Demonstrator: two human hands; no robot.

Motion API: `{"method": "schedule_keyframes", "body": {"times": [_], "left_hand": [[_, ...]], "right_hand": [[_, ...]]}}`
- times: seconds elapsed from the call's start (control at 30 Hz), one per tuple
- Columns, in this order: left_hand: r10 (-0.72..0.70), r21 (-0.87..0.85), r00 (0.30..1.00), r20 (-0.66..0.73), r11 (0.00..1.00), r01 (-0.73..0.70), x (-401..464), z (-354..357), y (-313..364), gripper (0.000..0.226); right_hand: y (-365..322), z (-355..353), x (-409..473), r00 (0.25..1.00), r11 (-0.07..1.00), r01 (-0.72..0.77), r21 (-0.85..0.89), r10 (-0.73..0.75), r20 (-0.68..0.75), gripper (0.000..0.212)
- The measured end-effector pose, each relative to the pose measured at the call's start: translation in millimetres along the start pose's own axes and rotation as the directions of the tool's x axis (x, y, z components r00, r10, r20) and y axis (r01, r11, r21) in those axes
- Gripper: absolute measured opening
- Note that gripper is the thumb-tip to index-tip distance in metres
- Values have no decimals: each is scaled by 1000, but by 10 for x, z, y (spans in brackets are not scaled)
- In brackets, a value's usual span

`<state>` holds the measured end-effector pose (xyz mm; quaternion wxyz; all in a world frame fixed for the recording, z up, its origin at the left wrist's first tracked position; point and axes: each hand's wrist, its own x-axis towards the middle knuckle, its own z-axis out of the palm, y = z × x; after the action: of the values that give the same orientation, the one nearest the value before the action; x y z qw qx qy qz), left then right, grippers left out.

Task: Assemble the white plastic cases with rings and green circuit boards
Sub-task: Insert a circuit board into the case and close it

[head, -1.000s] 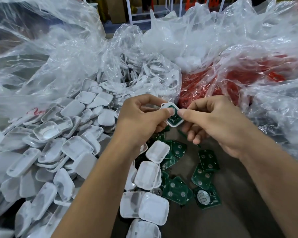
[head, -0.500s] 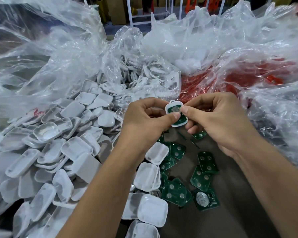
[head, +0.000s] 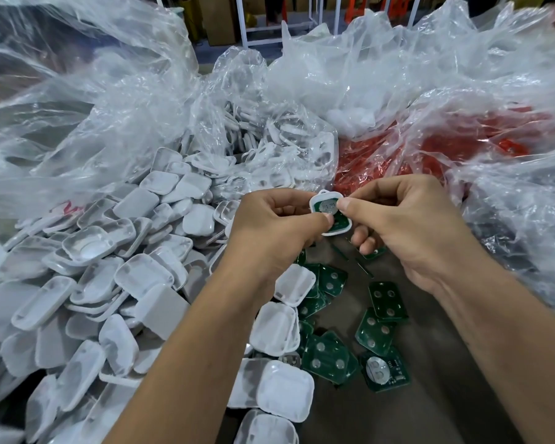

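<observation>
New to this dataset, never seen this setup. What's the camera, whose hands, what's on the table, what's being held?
No robot here: a person works bare-handed, filmed by one wide-angle camera on their head, looking down. The left hand and right hand together pinch one white case with a green circuit board seated in it. A pile of empty white cases lies at left, loose green boards on the dark table below the hands, and clear plastic bags of parts behind.
</observation>
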<state>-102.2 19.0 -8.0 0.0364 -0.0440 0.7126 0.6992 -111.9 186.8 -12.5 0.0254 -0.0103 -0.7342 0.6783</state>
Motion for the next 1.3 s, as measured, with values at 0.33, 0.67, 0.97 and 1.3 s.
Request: {"method": "schedule_keyframes", "body": {"times": [0.33, 0.67, 0.97, 1.3], "left_hand": [[-6, -12, 999, 51, 1000, 7, 7, -11, 10, 18], [-253, -524, 932, 260, 773, 357, -19, 62, 87, 27], [-257, -634, 854, 453, 581, 511, -40, 107, 69, 30], [-171, -676, 881, 440, 583, 451, -15, 135, 8, 24]], "right_hand": [[-61, -1, -43, 999, 998, -52, -37, 52, 15, 22], [-185, -150, -17, 958, 937, -227, 267, 166, 234, 34], [-167, -123, 18, 973, 935, -203, 290, 159, 168, 39], [-205, -92, -57, 964, 964, 265, -9, -265, -34, 14]]}}
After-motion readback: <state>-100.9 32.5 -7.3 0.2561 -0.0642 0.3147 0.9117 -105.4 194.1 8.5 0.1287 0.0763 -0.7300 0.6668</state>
